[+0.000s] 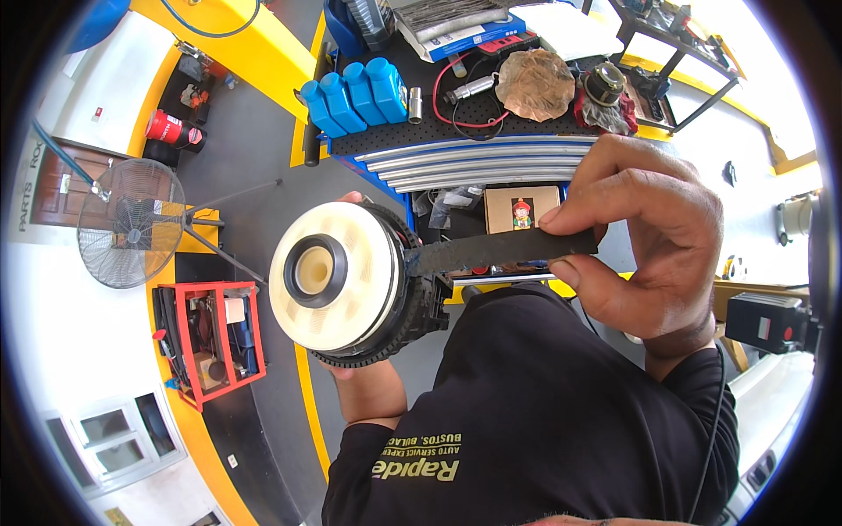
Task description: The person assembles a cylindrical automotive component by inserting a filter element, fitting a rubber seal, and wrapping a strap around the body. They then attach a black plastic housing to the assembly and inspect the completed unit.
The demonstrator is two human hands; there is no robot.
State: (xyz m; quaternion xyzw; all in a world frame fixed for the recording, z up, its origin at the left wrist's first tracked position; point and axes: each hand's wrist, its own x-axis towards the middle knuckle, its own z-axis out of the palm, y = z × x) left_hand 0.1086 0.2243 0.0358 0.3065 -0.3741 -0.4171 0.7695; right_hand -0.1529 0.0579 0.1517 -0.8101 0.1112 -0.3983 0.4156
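My left hand (343, 373) is wrapped round the back of a round filter (346, 223). Its cream disc face has a black ring about a central hole, and a black toothed rim shows behind it. Most of the left hand's fingers are hidden behind the filter. Between thumb and forefinger, my right hand (653, 232) pinches one end of a flat dark strip (504, 252). The strip's other end, worn and ragged, reaches the filter's right side, where it seems to touch the black rim.
Ahead stands a tool cabinet with a black perforated top (368, 143), bearing blue bottles (386, 90), a brown crumpled round cover (535, 85) and a socket (415, 105). Its open drawer holds a cardboard box (523, 209). A fan (132, 223) and a red cart (210, 342) stand left.
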